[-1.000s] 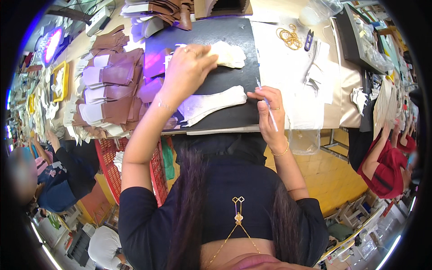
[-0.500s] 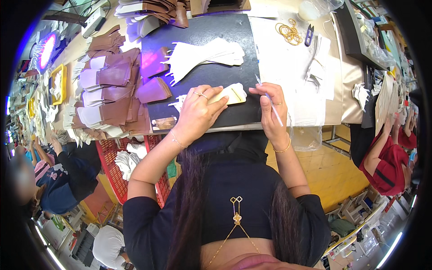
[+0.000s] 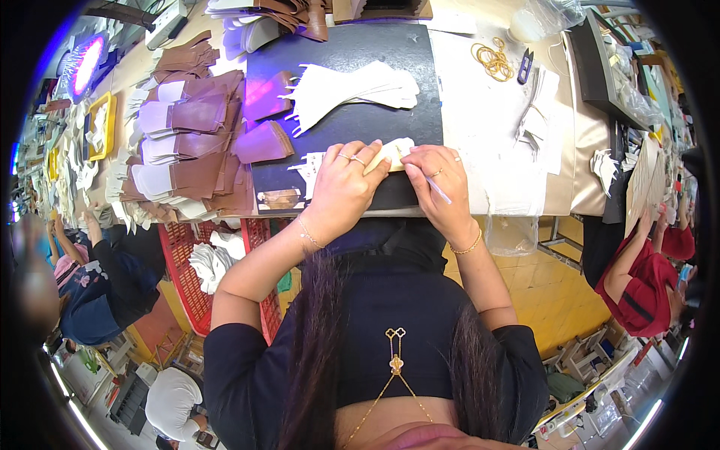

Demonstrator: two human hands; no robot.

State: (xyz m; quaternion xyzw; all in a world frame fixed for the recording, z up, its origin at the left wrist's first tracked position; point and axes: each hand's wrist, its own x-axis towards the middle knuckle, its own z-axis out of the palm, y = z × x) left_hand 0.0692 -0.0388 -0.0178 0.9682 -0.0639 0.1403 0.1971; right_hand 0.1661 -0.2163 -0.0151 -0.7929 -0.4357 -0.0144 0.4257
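My left hand [image 3: 346, 184] presses a small cream-coloured cut piece [image 3: 401, 150] against the black mat [image 3: 367, 46], its fingers and thumb closed on it. My right hand [image 3: 437, 180] pinches a slim pale pen-like stick [image 3: 440, 192] at the right end of that piece. The tip of the stick is hidden by my fingers. Beyond my hands, a fanned stack of white cut pieces [image 3: 352, 88] with narrow strips at one end lies on the mat. A white fringed end [image 3: 306, 174] pokes out left of my left hand.
Stacks of brown and white cut pieces [image 3: 196, 116] cover the table at left; brown pieces [image 3: 264, 142] overlap the mat. At right lie rubber bands [image 3: 491, 61], thread snips [image 3: 525, 66] and a tied white bundle [image 3: 534, 109]. A red basket [image 3: 180, 262] stands below. Other people work on both sides.
My right hand has moved left and down, bringing the stick from beside the mat to the cream piece. Its fingers have closed tighter. My left hand still holds the piece.
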